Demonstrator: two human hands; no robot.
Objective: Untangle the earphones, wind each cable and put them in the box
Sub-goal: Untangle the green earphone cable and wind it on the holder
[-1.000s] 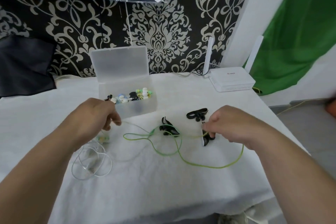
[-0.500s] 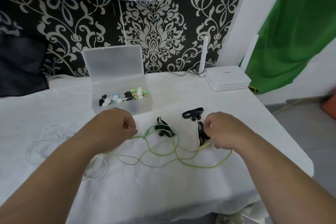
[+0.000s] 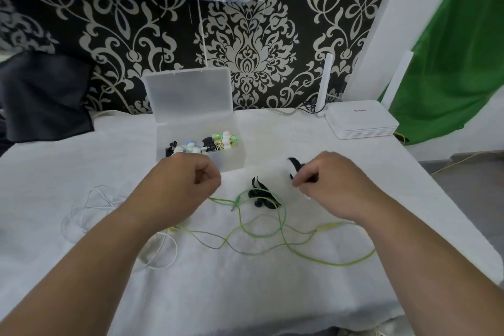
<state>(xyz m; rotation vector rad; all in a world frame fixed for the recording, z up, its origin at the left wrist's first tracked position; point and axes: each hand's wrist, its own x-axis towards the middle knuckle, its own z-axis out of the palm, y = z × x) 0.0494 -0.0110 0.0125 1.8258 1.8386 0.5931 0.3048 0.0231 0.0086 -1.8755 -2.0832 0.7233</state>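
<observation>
The green earphone cable [image 3: 341, 264] lies slack in crossing loops on the white cloth [image 3: 245, 294] in front of the box [image 3: 231, 162], not yet wound. One of its black hooked earbuds [image 3: 260, 195] rests on the cloth just in front of the box's right corner. A white earphone cable [image 3: 176, 254] sprawls loose in front and to the left of the box.

The box stands open with its lid [image 3: 191, 95] upright and several small earphones already inside. I judge the task partly done: these two cables remain to be freed, coiled and stowed.

The left hand [image 3: 188, 177], just in front of the box, is curled tight. The green cable runs into its underside, so it seems to pinch that cable. The right hand [image 3: 335, 185], to the right of the box, pinches the other black earbud [image 3: 294, 165] between curled fingers.
</observation>
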